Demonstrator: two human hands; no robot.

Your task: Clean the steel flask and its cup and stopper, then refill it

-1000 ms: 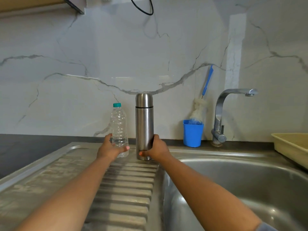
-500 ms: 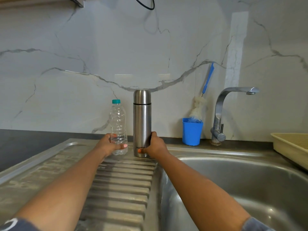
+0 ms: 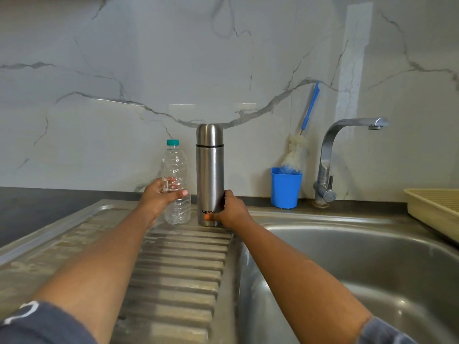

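A tall steel flask [image 3: 210, 170] stands upright at the back of the ribbed draining board [image 3: 178, 274], its steel cup [image 3: 209, 134] screwed on top. My right hand [image 3: 229, 211] grips the flask near its base. Just left of it stands a clear plastic water bottle [image 3: 175, 167] with a teal cap. My left hand [image 3: 159, 197] wraps around the bottle's lower half. The stopper is hidden under the cup.
A blue holder [image 3: 285, 188] with a blue-handled bottle brush [image 3: 301, 142] stands against the marble wall. A steel tap [image 3: 330, 155] rises behind the sink basin [image 3: 360, 269]. A beige tray [image 3: 437, 207] sits at the right edge. Dark counter [image 3: 37, 207] lies left.
Both hands keep their hold on the bottle and flask. My left hand has slid a little higher up the bottle. The view has tilted slightly downward.
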